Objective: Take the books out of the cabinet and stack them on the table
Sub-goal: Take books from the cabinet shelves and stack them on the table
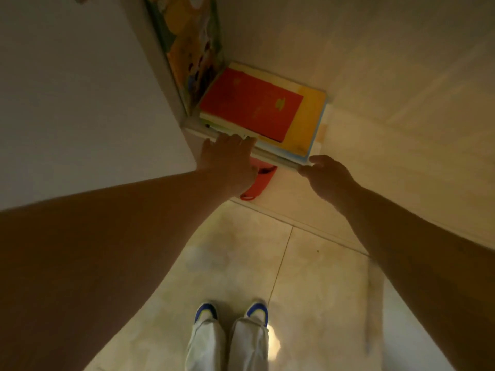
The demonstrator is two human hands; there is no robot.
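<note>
A red flat object [258, 183] lies on the lower shelf near its front edge. Blue-toed white shoes [231, 313] stand on the pale tiled floor [308, 290].

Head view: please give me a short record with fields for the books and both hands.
book stack: lies flat on the cabinet shelf, red book on top, yellow book under it
upright book: colourful book leans against the left wall
left hand: fingers on the stack's near edge
right hand: at the stack's near right corner; grip unclear
below shelf: red object, partly hidden
</note>
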